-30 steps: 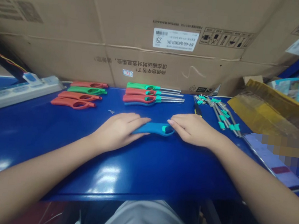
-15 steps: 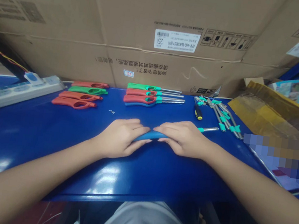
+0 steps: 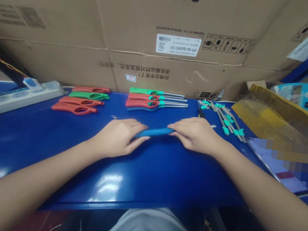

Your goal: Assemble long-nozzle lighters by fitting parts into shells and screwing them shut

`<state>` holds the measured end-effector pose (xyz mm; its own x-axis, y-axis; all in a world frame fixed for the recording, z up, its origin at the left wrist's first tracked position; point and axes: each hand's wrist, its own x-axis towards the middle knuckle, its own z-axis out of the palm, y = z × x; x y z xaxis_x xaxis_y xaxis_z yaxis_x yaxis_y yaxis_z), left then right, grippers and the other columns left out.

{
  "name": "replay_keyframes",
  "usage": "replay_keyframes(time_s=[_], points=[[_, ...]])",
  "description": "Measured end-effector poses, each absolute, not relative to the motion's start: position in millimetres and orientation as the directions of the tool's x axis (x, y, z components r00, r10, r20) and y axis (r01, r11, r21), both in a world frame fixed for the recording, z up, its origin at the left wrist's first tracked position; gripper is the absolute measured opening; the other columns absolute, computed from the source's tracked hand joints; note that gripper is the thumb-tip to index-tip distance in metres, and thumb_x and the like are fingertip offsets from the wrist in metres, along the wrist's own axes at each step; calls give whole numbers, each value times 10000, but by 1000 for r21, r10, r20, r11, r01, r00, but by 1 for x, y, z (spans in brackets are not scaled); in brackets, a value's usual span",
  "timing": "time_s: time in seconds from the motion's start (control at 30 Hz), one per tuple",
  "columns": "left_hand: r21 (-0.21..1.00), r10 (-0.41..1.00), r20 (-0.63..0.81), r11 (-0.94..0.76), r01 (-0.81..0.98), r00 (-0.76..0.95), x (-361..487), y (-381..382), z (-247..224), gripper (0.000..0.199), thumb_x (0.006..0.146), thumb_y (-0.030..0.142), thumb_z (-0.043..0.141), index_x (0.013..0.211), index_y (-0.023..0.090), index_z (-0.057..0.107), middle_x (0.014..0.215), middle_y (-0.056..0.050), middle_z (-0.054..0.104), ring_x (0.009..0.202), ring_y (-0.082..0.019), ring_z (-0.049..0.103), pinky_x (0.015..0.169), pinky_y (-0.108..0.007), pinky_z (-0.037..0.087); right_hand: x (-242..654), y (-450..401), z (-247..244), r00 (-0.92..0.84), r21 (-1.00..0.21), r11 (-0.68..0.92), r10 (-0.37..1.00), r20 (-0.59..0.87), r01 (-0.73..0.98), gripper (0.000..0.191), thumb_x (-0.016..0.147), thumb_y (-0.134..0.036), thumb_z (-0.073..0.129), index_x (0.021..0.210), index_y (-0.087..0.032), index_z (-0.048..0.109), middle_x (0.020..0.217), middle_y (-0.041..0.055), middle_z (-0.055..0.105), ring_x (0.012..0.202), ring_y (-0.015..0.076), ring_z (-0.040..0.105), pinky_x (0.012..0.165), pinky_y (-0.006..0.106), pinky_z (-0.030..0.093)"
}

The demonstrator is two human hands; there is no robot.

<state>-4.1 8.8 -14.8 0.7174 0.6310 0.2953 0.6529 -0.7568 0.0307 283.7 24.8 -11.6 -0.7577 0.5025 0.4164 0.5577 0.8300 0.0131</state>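
Carton (image 3: 127, 17), one, brown cardboard, its printing upside down; stands along the back of my work surface. Table (image 3: 134, 181), one, glossy blue, under both my hands. Package (image 3: 281, 113), one, bound in yellow tape, far right. Power strip (image 3: 20, 94), one, white, at the left, lying aslant with a plug in it.

Assembled lighters (image 3: 140, 103), one group: green, red and blue handles with metal rods pointing right, against the carton's foot. Loose handles (image 3: 70, 107), four, three red and one green, in a stack of rows left of that group. Loose metal rods (image 3: 224, 119), a bundle with teal fittings, right of centre.

My left hand (image 3: 118, 137), one, clamped on the left end of the blue handle (image 3: 157, 132). My right hand (image 3: 197, 134), one, closed on its right end. The handle spans the gap between them, narrow edge showing.

Black-and-yellow tool (image 3: 201, 113), one, partly hidden behind my right hand. Silver tip (image 3: 214, 126), one, just beyond that hand. Tiny pins (image 3: 113, 117), a few, beside my left.
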Motion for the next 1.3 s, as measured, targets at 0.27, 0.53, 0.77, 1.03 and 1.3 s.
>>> replay_keyframes(time_s=[0.27,0.53,0.77,1.03,1.3], points=[[109,593,320,-797,594,739,1,1,-22,368,1059,402,434,1239,158,642,1049,-86,750,893,-218,736,744,-310,574,269,15,-15,-775,-31,844,507,377,536,277,1021,-323,525,1118,-185,746,1040,66,798,885,210,744,769,318,519],[213,630,310,-776,593,712,-1,5,-22,332,1043,384,482,1223,178,669,1050,-73,749,880,-206,729,752,-301,565,281,23,-6,-771,-26,802,582,258,597,196,988,-313,587,989,-182,733,934,58,760,879,208,684,750,303,462],[139,621,372,-772,620,690,1,1,-17,348,1025,391,505,1227,174,688,1035,-72,767,857,-207,742,721,-293,567,272,20,-9,-755,19,785,590,285,620,215,1002,-301,542,916,-180,699,847,57,725,791,195,624,712,308,404],[141,681,378,-712,688,627,-3,5,-19,328,1033,406,488,1126,200,726,1047,-51,778,887,-204,748,695,-274,555,297,35,2,-698,-35,716,688,197,697,304,893,-375,717,1126,-182,688,1133,108,736,1063,288,645,925,421,413],[302,691,403,-719,626,600,-1,3,-19,324,1026,390,502,1128,179,726,1027,-70,770,885,-208,730,782,-304,556,298,40,-3,-804,-29,849,510,305,528,207,1012,-313,571,1073,-183,721,1032,67,779,982,213,681,1030,438,363]])
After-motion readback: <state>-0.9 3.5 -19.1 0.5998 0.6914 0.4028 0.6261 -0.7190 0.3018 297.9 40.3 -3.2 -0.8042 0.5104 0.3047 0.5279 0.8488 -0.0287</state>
